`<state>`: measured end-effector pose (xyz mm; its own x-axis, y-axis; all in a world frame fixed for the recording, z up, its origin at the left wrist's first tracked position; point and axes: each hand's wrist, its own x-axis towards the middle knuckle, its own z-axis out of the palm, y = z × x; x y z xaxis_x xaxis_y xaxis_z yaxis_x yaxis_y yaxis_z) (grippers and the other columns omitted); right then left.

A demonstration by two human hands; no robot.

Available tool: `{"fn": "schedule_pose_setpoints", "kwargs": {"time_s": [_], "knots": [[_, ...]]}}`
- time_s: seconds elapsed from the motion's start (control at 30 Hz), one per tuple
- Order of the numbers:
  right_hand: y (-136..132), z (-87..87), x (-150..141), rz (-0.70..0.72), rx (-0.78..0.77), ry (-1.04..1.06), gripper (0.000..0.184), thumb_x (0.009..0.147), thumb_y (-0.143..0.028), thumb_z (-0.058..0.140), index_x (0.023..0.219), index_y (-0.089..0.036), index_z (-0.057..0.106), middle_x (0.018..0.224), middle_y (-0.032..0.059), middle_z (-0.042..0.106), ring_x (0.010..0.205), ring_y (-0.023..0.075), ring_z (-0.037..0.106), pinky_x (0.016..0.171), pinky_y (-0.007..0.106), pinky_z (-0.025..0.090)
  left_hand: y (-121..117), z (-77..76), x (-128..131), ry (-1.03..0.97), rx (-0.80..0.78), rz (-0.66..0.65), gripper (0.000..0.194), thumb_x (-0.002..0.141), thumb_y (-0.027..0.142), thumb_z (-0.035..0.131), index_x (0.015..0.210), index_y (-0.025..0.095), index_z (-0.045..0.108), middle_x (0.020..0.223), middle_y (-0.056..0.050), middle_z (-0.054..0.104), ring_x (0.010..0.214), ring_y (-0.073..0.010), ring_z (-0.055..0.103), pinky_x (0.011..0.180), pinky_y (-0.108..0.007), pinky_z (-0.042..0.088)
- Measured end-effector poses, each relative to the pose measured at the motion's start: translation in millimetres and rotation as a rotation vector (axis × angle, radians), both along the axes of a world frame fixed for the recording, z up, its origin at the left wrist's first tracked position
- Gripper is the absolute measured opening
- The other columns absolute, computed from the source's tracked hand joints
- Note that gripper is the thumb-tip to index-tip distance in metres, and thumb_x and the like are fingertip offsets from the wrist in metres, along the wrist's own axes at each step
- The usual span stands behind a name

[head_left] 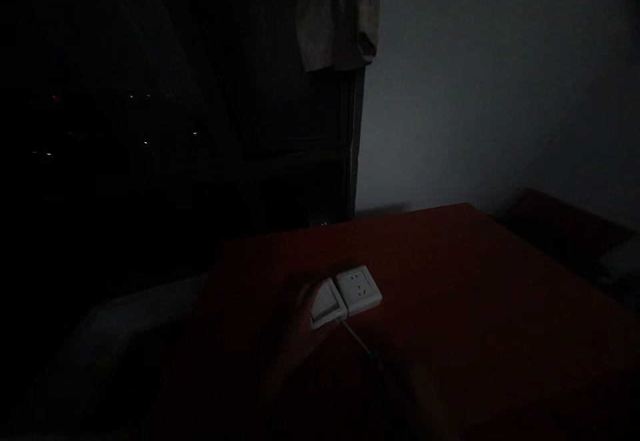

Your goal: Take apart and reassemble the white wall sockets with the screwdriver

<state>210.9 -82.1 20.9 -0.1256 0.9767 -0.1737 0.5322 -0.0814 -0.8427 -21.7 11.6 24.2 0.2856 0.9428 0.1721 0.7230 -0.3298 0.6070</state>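
Note:
The scene is very dark. My left hand (299, 331) is closed around the left side of a white wall switch (326, 302) with a large flat rocker. Touching or almost touching it on the right is a white wall socket (359, 290) with several slots. A thin pale shaft, which looks like a screwdriver's (356, 336), runs from the switch's lower edge to a small green spot. My right hand (405, 381) is a faint shape around the dark handle end; its fingers are mostly lost in shadow.
Both white boxes rest on a reddish-brown table (440, 267). Behind it are a pale wall (490, 94) and a dark window with small lights. Cloth (340, 14) hangs above. Another reddish-brown piece of furniture (565, 221) stands at the right.

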Motion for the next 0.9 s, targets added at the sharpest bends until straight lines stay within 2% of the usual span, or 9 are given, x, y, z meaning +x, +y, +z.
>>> {"fn": "schedule_pose_setpoints", "kwargs": {"time_s": [0.17, 0.3, 0.43, 0.53, 0.7, 0.9], "knots": [[1, 4.4, 3, -0.030, -0.037, 0.074, 0.054, 0.091, -0.055, 0.040, 0.129, -0.021, 0.058, 0.134, 0.0072, 0.057, 0.123, 0.0274, 0.052, 0.106, 0.038, 0.037, 1, -3.3, -2, -0.105, -0.058, -0.021, 0.071, 0.079, 0.038, 0.066, 0.141, 0.031, 0.033, 0.144, -0.008, 0.036, 0.132, -0.0299, 0.037, 0.109, -0.047, 0.033], [4, 2.1, 4, -0.045, -0.079, 0.048, 0.055, 0.090, -0.056, 0.041, 0.127, -0.020, 0.059, 0.132, 0.0083, 0.059, 0.122, 0.0276, 0.052, 0.105, 0.039, 0.037, 8, -1.7, -10, -0.126, -0.019, -0.008, 0.065, 0.082, 0.035, 0.063, 0.141, 0.029, 0.034, 0.143, -0.009, 0.038, 0.132, -0.0287, 0.038, 0.109, -0.047, 0.033], [6, 1.5, 5, -0.034, -0.077, 0.059, 0.057, 0.089, -0.057, 0.040, 0.126, -0.018, 0.059, 0.131, 0.0099, 0.059, 0.120, 0.0284, 0.054, 0.103, 0.039, 0.039, 25, 1.7, -31, -0.100, 0.055, 0.099, 0.062, 0.083, 0.032, 0.060, 0.140, 0.029, 0.034, 0.144, -0.007, 0.036, 0.135, -0.0277, 0.034, 0.112, -0.048, 0.029], [6, 4.8, 5, -0.024, -0.083, 0.079, 0.059, 0.089, -0.057, 0.040, 0.130, -0.018, 0.056, 0.135, 0.0099, 0.056, 0.124, 0.0287, 0.050, 0.106, 0.040, 0.036, 41, 2.7, -53, -0.046, 0.070, 0.156, 0.061, 0.082, 0.030, 0.060, 0.138, 0.028, 0.037, 0.142, -0.007, 0.040, 0.133, -0.0279, 0.036, 0.110, -0.047, 0.032], [6, 14.2, 3, -0.035, -0.109, 0.053, 0.058, 0.089, -0.056, 0.041, 0.131, -0.019, 0.056, 0.134, 0.0096, 0.057, 0.123, 0.0285, 0.051, 0.106, 0.040, 0.035, 64, 4.2, -78, 0.041, 0.022, 0.083, 0.062, 0.074, 0.022, 0.063, 0.133, 0.025, 0.045, 0.136, -0.007, 0.048, 0.131, -0.0290, 0.040, 0.108, -0.048, 0.035], [8, 16.2, 3, -0.018, -0.081, 0.044, 0.057, 0.089, -0.055, 0.040, 0.130, -0.019, 0.057, 0.135, 0.0084, 0.056, 0.124, 0.0264, 0.050, 0.107, 0.037, 0.035, 87, 13.6, -65, 0.066, 0.000, -0.013, 0.062, 0.064, 0.023, 0.074, 0.123, 0.027, 0.057, 0.132, -0.006, 0.054, 0.130, -0.0301, 0.041, 0.110, -0.049, 0.033]]}}
